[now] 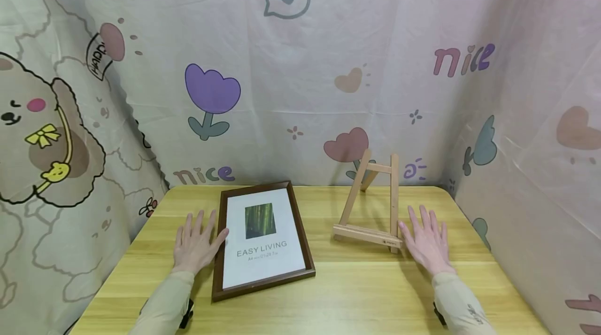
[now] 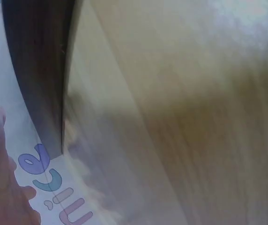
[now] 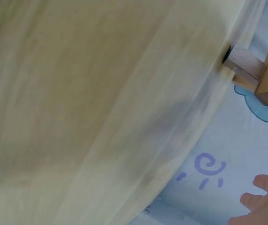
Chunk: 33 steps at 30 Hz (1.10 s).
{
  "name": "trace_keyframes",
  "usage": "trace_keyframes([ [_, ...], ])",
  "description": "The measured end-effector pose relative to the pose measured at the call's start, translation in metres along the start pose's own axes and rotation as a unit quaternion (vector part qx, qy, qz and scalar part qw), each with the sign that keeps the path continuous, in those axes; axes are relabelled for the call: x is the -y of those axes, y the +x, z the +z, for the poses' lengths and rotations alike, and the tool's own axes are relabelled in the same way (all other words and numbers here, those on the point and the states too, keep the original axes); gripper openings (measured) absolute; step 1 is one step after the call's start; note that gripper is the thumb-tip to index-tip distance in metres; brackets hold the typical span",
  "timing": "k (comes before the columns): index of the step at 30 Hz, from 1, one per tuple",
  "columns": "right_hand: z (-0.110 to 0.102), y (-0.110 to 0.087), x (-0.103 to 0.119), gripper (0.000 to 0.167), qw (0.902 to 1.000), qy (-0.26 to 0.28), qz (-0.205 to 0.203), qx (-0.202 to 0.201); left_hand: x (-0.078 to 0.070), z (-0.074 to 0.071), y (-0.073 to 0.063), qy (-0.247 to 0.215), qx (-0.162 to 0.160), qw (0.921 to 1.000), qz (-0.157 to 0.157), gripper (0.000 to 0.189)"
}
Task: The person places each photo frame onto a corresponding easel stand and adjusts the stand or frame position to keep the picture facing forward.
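Observation:
A picture frame (image 1: 263, 238) with a dark brown border and a white insert reading "EASY LIVING" lies on the left half of the table. Beside its left edge is my left hand (image 1: 196, 243), fingers spread and straight, the thumb over the border; whether it touches cannot be told. A small wooden easel (image 1: 368, 233) stands upright to the right of the frame. My right hand (image 1: 428, 241) is just right of the easel, fingers spread, thumb near its lower ledge. The left wrist view shows the frame's dark border (image 2: 40, 70); the right wrist view shows the easel's ledge end (image 3: 246, 65).
The light wood table (image 1: 347, 293) carries both objects. A printed cloth (image 1: 300, 63) hangs behind the table's back edge and along both sides.

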State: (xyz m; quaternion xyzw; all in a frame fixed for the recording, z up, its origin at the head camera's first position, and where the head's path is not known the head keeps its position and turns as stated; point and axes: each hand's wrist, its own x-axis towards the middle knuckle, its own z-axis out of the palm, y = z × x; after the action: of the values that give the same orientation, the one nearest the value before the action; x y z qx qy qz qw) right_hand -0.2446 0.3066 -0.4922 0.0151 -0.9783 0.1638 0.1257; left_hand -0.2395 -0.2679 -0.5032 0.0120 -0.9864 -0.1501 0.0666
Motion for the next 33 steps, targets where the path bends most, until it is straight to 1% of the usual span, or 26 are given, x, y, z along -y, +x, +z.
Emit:
trace_keyframes([
  [5,-0.003,-0.001,0.006,0.070,0.9996,-0.009,-0.016,-0.019,-0.002,-0.001,-0.002,-0.002,-0.003,1.0000,0.003,0.083],
  [9,-0.007,-0.003,0.015,0.069,0.9988,-0.015,-0.029,-0.037,-0.007,-0.003,-0.005,-0.005,0.000,1.0000,0.005,0.085],
  [14,-0.009,-0.005,0.033,0.068,0.9960,-0.020,-0.057,-0.066,-0.014,-0.007,-0.012,-0.013,0.006,0.9999,0.008,0.087],
  [17,-0.008,-0.005,0.045,0.067,0.9942,-0.017,-0.075,-0.076,-0.017,-0.009,-0.016,-0.014,0.011,0.9998,0.010,0.088],
  [20,-0.005,-0.006,0.056,0.067,0.9907,-0.017,-0.097,-0.093,-0.021,-0.010,-0.019,-0.017,0.014,0.9997,0.013,0.089],
  [24,0.000,-0.009,0.070,0.067,0.9822,-0.012,-0.128,-0.137,-0.026,-0.012,-0.023,-0.024,0.015,0.9995,0.014,0.089],
  [26,0.001,-0.011,0.077,0.067,0.9797,-0.009,-0.135,-0.148,-0.028,-0.013,-0.025,-0.026,0.017,0.9994,0.013,0.090],
  [28,0.002,-0.013,0.085,0.068,0.9804,-0.003,-0.137,-0.142,-0.030,-0.015,-0.027,-0.029,0.022,0.9993,0.012,0.091],
  [33,0.007,-0.016,0.106,0.070,0.9855,0.006,-0.138,-0.099,-0.036,-0.018,-0.032,-0.034,0.036,0.9988,0.007,0.093],
])
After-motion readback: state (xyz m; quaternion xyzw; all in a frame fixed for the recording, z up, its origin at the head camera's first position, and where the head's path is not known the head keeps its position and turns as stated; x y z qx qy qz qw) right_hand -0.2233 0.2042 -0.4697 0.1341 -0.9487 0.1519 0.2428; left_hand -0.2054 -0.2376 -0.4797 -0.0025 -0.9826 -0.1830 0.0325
